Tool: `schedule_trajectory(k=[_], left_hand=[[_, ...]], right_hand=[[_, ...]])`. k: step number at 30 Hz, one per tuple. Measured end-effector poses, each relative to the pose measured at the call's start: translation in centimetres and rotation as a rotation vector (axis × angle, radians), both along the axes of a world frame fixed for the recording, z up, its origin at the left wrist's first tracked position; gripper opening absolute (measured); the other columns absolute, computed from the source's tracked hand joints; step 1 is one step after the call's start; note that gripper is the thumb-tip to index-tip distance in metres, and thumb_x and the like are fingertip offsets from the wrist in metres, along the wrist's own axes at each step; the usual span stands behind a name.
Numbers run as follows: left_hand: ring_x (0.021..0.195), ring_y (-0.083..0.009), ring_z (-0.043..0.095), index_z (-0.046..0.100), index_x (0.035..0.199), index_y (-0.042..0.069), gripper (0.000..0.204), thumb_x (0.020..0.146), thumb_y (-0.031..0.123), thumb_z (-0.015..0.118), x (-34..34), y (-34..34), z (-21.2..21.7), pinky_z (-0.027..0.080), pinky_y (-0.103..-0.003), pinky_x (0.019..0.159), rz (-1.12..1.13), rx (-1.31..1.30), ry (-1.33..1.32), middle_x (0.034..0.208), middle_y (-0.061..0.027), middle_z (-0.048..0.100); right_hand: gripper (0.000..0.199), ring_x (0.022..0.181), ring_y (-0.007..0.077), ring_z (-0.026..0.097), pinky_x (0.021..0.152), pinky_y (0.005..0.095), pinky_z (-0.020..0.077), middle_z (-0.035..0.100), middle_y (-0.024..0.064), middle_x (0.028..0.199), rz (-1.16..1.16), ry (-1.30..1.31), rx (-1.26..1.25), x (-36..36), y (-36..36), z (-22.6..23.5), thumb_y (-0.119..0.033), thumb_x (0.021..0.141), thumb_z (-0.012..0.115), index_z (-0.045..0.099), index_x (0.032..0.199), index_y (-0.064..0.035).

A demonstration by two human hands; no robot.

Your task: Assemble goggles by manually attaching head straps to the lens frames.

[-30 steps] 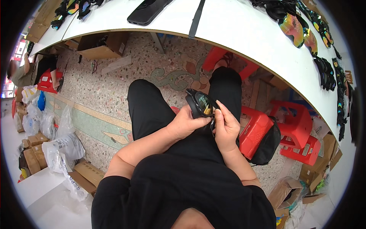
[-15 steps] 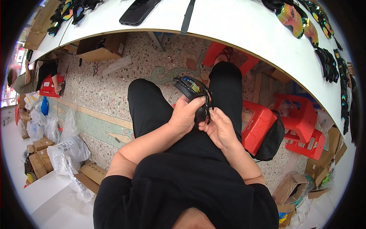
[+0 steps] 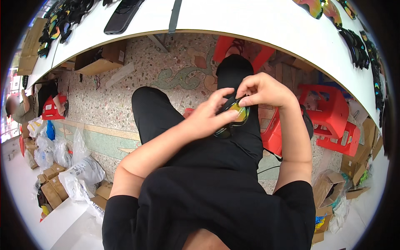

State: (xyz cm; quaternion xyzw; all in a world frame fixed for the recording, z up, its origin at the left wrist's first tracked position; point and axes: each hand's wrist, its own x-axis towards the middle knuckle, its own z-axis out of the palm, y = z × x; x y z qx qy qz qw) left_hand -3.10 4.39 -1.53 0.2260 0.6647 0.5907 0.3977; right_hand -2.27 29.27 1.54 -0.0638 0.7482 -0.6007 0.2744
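Observation:
Above my lap is a pair of black-framed goggles (image 3: 241,118) with yellow-green mirrored lenses. My left hand (image 3: 212,113) grips them from the left, its thumb lying across the lens and its fingers on the upper edge. At the top right of the frame, my right hand (image 3: 264,91) pinches the rim, thumb against the index finger. Whether a strap is between those fingertips cannot be made out. The far side of the goggles is hidden by my hands.
The white table (image 3: 225,16) curves ahead, bearing a black phone (image 3: 123,17), a grey strap (image 3: 175,16) and more goggles (image 3: 58,27). Red stools (image 3: 325,110) and cardboard boxes (image 3: 358,146) stand at right. Plastic bags (image 3: 85,173) lie at left, near a seated person (image 3: 31,104).
The goggles have turned and moved right, so a mirrored lens now faces up. My right hand has swung from below them to their upper right edge. The view has shifted somewhat.

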Motion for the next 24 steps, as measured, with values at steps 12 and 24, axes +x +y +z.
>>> schedule_trajectory(k=[12, 24], left_hand=[[0.107, -0.0105, 0.057, 0.046, 0.141, 0.003, 0.048, 0.096, 0.008, 0.063, 2.4, 2.9, -4.3, 0.051, -0.025, 0.090, 0.199, -0.041, -0.088, 0.116, -0.0046, 0.058], [0.110, -0.0123, 0.057, 0.052, 0.137, 0.004, 0.046, 0.094, 0.012, 0.066, 1.7, 2.8, -4.0, 0.047, -0.027, 0.096, 0.197, 0.061, -0.310, 0.125, -0.0063, 0.058]], right_hand=[[0.024, 0.077, 0.0043, 0.056, 0.065, 0.0200, 0.0465, 0.058, -0.0020, 0.088, -0.643, 0.040, -0.259, 6.4, -1.1, -6.4, -0.006, 0.086, 0.073, 0.058, 0.104, -0.0032], [0.021, 0.072, 0.0039, 0.058, 0.062, 0.0183, 0.0490, 0.062, -0.0003, 0.086, -1.003, 0.013, -0.516, 12.3, -7.4, -6.3, 0.000, 0.089, 0.070, 0.057, 0.106, -0.0031]])
